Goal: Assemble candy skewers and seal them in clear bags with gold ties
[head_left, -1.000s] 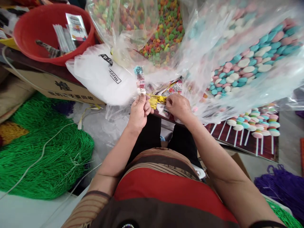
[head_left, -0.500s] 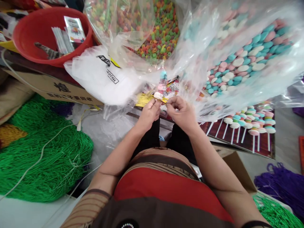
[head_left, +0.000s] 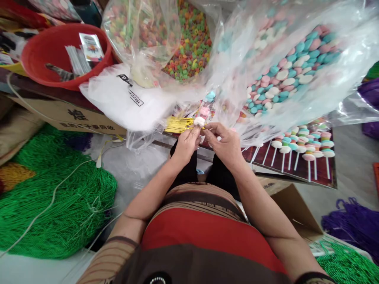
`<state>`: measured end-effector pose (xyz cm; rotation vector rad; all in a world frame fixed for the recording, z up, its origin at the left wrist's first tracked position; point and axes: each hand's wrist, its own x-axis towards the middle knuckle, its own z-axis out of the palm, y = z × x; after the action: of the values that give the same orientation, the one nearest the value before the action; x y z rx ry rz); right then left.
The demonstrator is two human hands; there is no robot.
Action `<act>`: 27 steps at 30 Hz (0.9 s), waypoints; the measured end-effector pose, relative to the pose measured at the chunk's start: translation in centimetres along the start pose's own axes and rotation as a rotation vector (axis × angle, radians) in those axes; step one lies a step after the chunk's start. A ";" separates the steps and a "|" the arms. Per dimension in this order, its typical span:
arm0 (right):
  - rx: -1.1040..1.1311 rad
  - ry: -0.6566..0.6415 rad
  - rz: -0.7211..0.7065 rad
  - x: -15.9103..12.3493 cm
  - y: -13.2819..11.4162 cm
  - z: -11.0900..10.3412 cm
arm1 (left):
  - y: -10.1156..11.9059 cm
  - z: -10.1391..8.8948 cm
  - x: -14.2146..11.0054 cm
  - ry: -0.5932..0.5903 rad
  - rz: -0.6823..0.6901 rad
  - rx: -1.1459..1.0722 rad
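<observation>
My left hand (head_left: 186, 145) is closed, its thumb and fingers pinching the lower end of a marshmallow candy skewer just under its white marshmallow (head_left: 199, 121). Above that come a pink piece (head_left: 204, 111) and a blue piece (head_left: 211, 96), seemingly inside a clear wrapper. My right hand (head_left: 225, 144) meets it from the right, thumb and forefinger pinched on a thin yellow twist tie at the same spot, mostly covered by the fingers. Beside the left hand lies a pile of yellow twist ties (head_left: 177, 124).
White printed bags (head_left: 118, 106) lie at left, before a red basin (head_left: 32, 65) with packets. Behind are bags of ring candies (head_left: 189, 55) and marshmallows (head_left: 281, 81). Several finished skewers (head_left: 309, 148) lie on the table at right. Green strands (head_left: 56, 197) and an open carton (head_left: 296, 213) flank me.
My right fingers have moved in closer to the left fingertips, covering more of the yellow twist tie. The skewer leans a little more to the right. The camera view has shifted slightly.
</observation>
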<state>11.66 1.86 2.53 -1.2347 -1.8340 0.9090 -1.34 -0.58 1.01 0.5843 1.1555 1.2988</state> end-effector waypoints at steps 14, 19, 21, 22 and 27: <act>0.636 -0.188 0.263 -0.9 0.7 -1.6 | 1.5 -1.5 -1.9 -0.585 -0.350 -0.139; 0.637 -0.507 0.150 -0.8 1.6 -3.3 | 1.0 -1.5 -2.6 -0.780 -0.469 -0.175; 0.659 -0.612 0.148 -0.6 2.0 -3.4 | 0.6 -1.3 -2.6 -0.821 -0.473 -0.215; 0.669 -0.604 0.150 -0.6 2.1 -3.3 | 0.5 -1.2 -2.6 -0.816 -0.470 -0.233; 0.747 -0.219 0.270 -0.5 2.6 -1.5 | 0.3 -0.4 -2.2 -0.626 -0.415 -0.309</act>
<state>14.21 2.37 0.92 -0.9231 -1.2761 1.7366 -1.53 -2.62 1.87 0.4429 0.5055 0.8217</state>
